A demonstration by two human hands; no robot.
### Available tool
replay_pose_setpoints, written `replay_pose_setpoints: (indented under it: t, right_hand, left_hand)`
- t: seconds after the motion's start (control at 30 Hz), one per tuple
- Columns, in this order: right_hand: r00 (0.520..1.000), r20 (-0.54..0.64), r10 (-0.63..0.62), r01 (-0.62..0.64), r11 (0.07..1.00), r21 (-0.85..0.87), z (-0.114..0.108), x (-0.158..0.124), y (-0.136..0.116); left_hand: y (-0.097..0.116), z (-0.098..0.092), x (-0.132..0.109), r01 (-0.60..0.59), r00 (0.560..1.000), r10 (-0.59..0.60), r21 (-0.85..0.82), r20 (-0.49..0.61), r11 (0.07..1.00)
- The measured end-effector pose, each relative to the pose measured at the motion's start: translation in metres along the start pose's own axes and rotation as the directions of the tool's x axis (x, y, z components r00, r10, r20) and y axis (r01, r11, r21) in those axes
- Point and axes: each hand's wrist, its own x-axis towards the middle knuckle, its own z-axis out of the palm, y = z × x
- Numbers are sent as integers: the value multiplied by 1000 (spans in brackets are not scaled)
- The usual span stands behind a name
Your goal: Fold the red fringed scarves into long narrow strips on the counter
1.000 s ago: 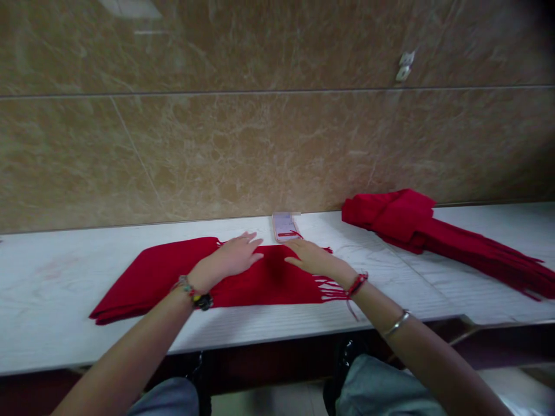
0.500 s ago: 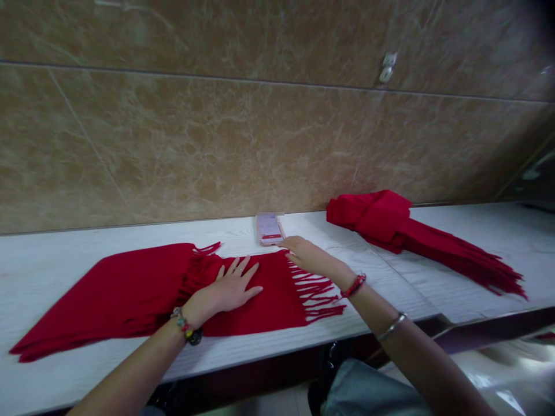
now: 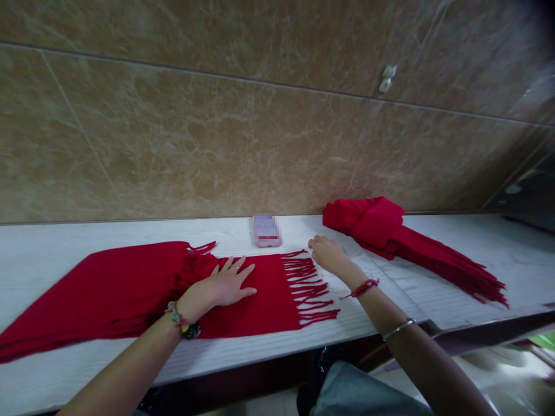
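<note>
A red fringed scarf (image 3: 269, 294) lies flat on the white table, its tassels (image 3: 310, 289) fanned out to the right. My left hand (image 3: 228, 286) rests palm down on it, fingers spread. Beside the far tassels, my right hand (image 3: 329, 254) has its fingers curled together at a strand's tip; whether a strand is between them is too small to tell. To the left, folded red scarf cloth (image 3: 117, 289) with a fringed edge meets the flat part.
A phone (image 3: 267, 231) lies near the wall behind the scarf. Another red scarf (image 3: 373, 225), bunched at one end, lies at the back right with its fringe toward the right. The white tabletop (image 3: 243, 352) ends at a front edge near my legs.
My right hand has moved right along the far tassels, and its fingers have drawn together. The left hand stays flat on the scarf. The view has shifted slightly.
</note>
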Motion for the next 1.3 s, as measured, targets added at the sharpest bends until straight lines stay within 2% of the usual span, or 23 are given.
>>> replay_pose_setpoints:
  t: [0.07,0.13,0.2,0.27,0.33,0.43,0.53,0.6,0.63,0.7,0.77,0.83,0.87,0.9,0.97,1.07,1.13,1.2,1.27,1.3]
  right_hand:
    - [990,-87,-112,122,985,123,-5,3,-11]
    - [951,-170,-258,295,922,252,-8,8,-29]
    - [921,-159,-355,387,877,285,-8,12,-46]
    - [926,-83,-368,377,896,233,-5,14,-54]
    - [952,-23,-306,306,939,158,-1,14,-48]
    - [984,27,-174,171,981,92,6,7,-18]
    - [996,45,-76,73,996,51,3,-3,12]
    - [996,18,-88,86,994,63,-5,-10,17]
    - [991,-23,-134,136,985,106,-10,-14,13]
    - [946,-147,-289,318,918,239,-19,-21,-5]
    - [858,-209,-468,513,790,337,-24,-27,-29]
    - [792,-154,-591,602,712,361,-25,-31,-46]
    - [783,-108,-613,606,712,355,-24,-33,-49]
    - [792,-59,-607,588,734,339,-23,-34,-48]
    - [844,32,-535,504,813,291,-19,-35,-32]
    - [922,141,-361,331,923,198,-14,-40,10]
    - [948,182,-261,234,960,155,-15,-46,32]
    - [954,145,-264,233,952,196,-21,-52,39]
    - [930,41,-364,335,891,307,-28,-58,26]
    - [904,-15,-428,404,840,361,-31,-60,14]
  left_hand:
    - [1,0,4,-22,999,22,4,-44,1000]
    - [3,0,10,-51,994,50,-2,-98,999]
    - [6,-1,15,-60,994,58,-19,-97,998]
    - [7,0,19,-46,998,45,-26,-52,999]
    - [8,1,21,-30,999,29,-19,-12,999]
    - [6,3,23,-32,999,32,-17,0,999]
    - [3,3,25,-17,1000,17,-39,-7,999]
    - [2,3,28,-10,1000,9,-54,-20,998]
    - [2,3,28,-8,1000,7,-62,-23,998]
    - [2,3,30,-3,1000,1,-75,-26,997]
    - [2,4,30,6,999,-8,-79,-36,997]
    - [2,5,28,4,999,-8,-73,-48,997]
    - [2,5,28,-2,999,-2,-69,-54,998]
    - [1,6,27,-9,998,5,-67,-59,998]
    - [0,7,26,-25,998,20,-66,-67,998]
    - [-2,8,26,-36,996,31,-70,-78,997]
    - [-1,8,26,-32,996,26,-63,-85,998]
    - [1,8,25,-39,993,35,-36,-108,999]
    - [7,7,22,-73,988,71,-10,-140,997]
    - [10,7,19,-97,984,96,-4,-148,995]
